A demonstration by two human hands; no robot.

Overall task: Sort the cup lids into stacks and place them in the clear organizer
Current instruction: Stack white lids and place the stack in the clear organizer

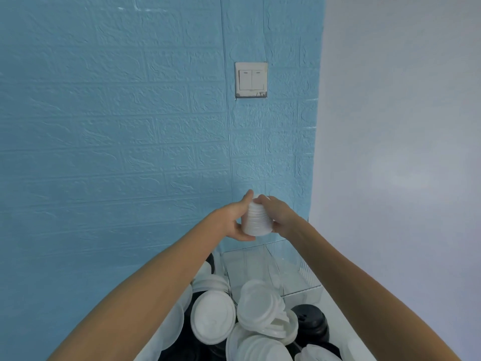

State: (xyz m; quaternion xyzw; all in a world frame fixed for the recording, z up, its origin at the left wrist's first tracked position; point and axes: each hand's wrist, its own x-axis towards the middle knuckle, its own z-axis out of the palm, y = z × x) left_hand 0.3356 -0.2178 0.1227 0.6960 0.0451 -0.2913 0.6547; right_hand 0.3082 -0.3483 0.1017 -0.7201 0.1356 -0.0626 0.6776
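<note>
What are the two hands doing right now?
Left hand: holding the stack of white lids.
Right hand: holding the same stack.

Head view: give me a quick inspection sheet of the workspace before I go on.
Surface: white top, mostly covered.
Job's things: white stack held in the air above the organizer, which shows no lids inside.
Clutter: loose white lids and black lids piled in front.
Grippers: left hand and right hand both grip the stack.
Cables: nothing seen.
Surroundings: blue wall, switch, pale wall.
</note>
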